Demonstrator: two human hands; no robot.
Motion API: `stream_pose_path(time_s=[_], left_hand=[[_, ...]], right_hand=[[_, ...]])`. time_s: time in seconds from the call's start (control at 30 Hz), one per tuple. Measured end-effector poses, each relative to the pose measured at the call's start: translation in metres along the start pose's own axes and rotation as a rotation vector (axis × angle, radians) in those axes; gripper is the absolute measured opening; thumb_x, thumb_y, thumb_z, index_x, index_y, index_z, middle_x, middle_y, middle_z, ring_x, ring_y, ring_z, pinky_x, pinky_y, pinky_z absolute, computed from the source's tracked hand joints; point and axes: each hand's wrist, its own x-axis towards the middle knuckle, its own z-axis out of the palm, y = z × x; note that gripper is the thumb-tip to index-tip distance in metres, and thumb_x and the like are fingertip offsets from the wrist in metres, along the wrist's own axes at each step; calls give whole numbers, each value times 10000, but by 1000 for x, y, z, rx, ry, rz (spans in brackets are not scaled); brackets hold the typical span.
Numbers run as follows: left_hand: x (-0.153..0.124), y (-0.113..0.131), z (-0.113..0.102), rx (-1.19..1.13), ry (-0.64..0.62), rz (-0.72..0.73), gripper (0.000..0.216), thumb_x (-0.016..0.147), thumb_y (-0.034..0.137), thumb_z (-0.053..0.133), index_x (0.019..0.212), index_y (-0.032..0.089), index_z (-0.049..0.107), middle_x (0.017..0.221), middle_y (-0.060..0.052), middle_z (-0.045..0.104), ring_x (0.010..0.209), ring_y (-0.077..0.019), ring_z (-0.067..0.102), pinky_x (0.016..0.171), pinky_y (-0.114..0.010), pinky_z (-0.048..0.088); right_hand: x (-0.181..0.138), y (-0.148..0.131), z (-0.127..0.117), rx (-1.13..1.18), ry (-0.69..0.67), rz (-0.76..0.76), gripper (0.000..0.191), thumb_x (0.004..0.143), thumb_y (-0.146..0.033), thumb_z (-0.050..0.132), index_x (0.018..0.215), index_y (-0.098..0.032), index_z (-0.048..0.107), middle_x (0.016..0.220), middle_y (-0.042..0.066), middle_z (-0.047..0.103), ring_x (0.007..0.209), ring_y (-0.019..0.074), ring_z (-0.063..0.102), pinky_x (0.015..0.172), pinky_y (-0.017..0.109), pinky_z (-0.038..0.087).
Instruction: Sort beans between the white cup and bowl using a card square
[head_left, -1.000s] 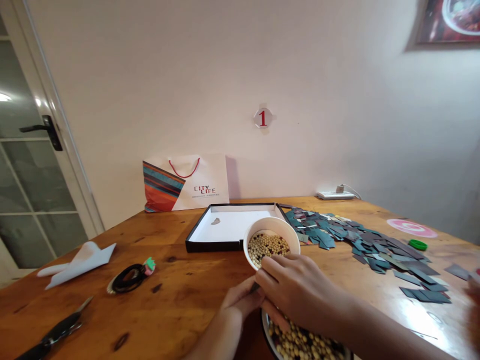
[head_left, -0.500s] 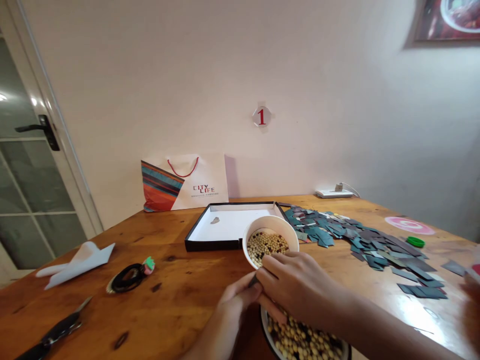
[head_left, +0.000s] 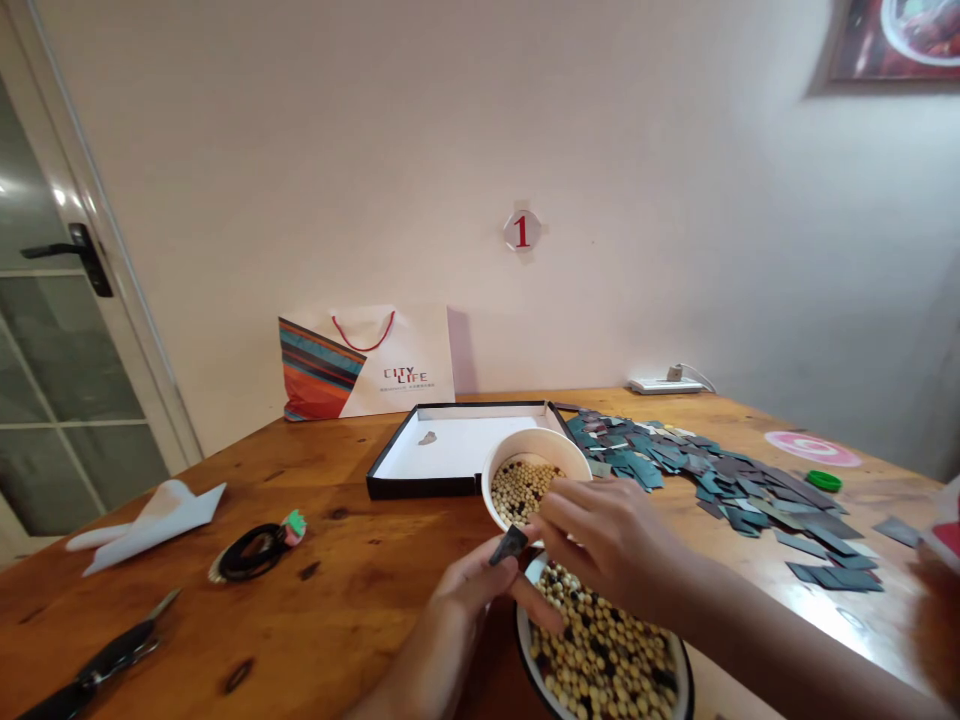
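The left hand [head_left: 469, 590] pinches a small dark card [head_left: 508, 545] at the near rim of the white cup [head_left: 535, 470] of beans. The right hand [head_left: 604, 535] hangs just above the bean bowl [head_left: 607, 655], nearer than the cup, fingers loosely curled, gripping nothing visible. Beyond the cup lies a black tray [head_left: 457, 455]; right of it, scattered cards [head_left: 712, 480].

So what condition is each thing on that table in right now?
White cup: upright, part full of beans.
Plate: heaped with mixed beans.
Black box lid: open side up, one scrap inside.
Left hand: pinching a dark card piece.
Right hand: fingers curled, over the plate.
Scissors: closed, lying flat.
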Motion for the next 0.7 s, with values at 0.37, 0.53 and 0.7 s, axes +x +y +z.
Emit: stream_pose_path(time_s=[0.37,0.53,0.7], left_hand=[[0,-3,-1,87,58,-31,243,748,284,532,906,135,644,661,-51,689,876,-244,574,893,-387,325],[-2,1,3,85,22,-44,218,777,251,494,890,137,642,665,-48,688,886,-230,575,906,-375,317],[-3,1,7,-14,35,-72,253,781,238,484,968,139,623,677,-51,686,880,-226,574,856,-364,363]], right_hand=[[4,-14,3,-213,-167,-152,94,835,-202,404,744,-187,420,697,-10,487,578,122,423,489,273,221],[6,-17,5,-223,-130,-156,88,836,-194,408,750,-182,420,692,-5,482,598,128,436,490,274,232],[5,-16,4,-195,-198,-152,93,846,-200,395,762,-173,426,707,5,502,593,122,441,484,262,227]])
